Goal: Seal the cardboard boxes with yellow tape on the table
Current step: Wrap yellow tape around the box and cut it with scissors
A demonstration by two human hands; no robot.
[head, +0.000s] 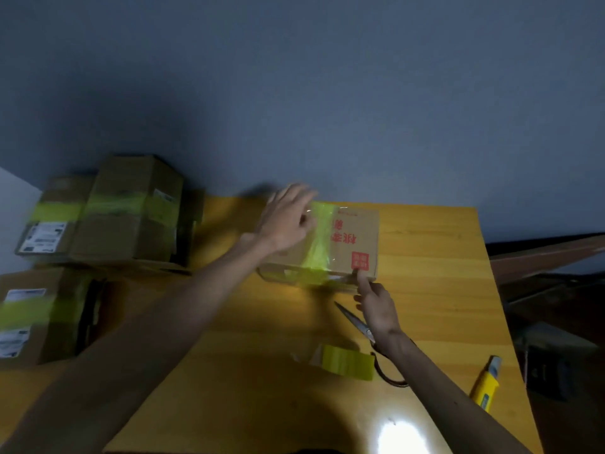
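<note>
A box (358, 234) with red print sits at the far middle of the yellow wooden surface (432, 290), close to the blue wall (327, 93). A strip of yellow tape (319, 253) runs across its top from the far edge and down the near face.

The left hand (288, 221) is over the left part of the box top, beside the strip. Its grip is spread, with the fingers straight and holding nothing. It is blurred, so I cannot tell if it touches the cardboard.

The right hand (376, 306) is at the near right edge of the box. Its index finger is straight and presses the edge just below a red stamp. The other fingers are loosely curled and grip nothing.

Scissors (352, 317) lie on the surface under the right hand and wrist, points toward the box. A tape roll (347, 363) lies near of them, just left of the scissor handles. A yellow knife (484, 385) lies at the right edge, well apart from the box.

At the left stand more boxes (131, 217) with yellow tape bands, some with white labels. They are stacked in two groups, one far and one near.
</note>
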